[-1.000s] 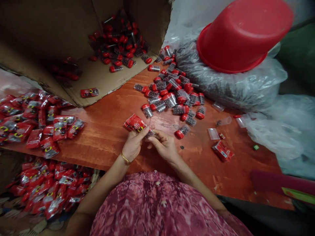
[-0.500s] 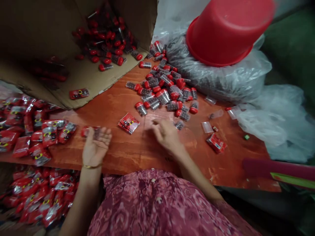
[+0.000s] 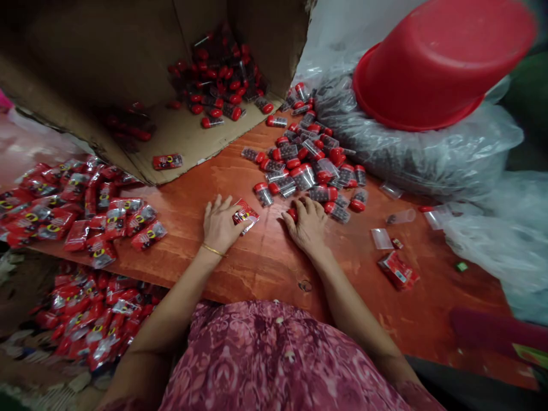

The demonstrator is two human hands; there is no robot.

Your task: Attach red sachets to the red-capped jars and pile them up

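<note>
My left hand (image 3: 221, 225) rests on the left side of a small stack of flat red printed packets (image 3: 249, 214). Its fingers are spread, with the thumb and index finger touching the stack. To the right, my right hand (image 3: 309, 228) has its thumb and fingers around a small red-capped bottle (image 3: 293, 213), mostly hidden beneath them. Just beyond that hand lies a heap of clear bottles (image 3: 303, 177) with red caps and dark beads inside. At the left, a filled red packet (image 3: 148, 235) lies at the edge of a pile of similar packets (image 3: 115, 222).
A cardboard box (image 3: 201, 142) on its side holds more red-capped bottles. A red bucket (image 3: 428, 68) stands upside down on a clear bag of dark beads (image 3: 411, 154). Loose clear tubes (image 3: 401, 216) and a red packet (image 3: 398, 270) lie at right. More filled packets (image 3: 98, 319) sit below the table.
My left hand has let go of a filled packet by the left pile and moved right to the flat stack. My right hand has closed on a bottle. The view has shifted.
</note>
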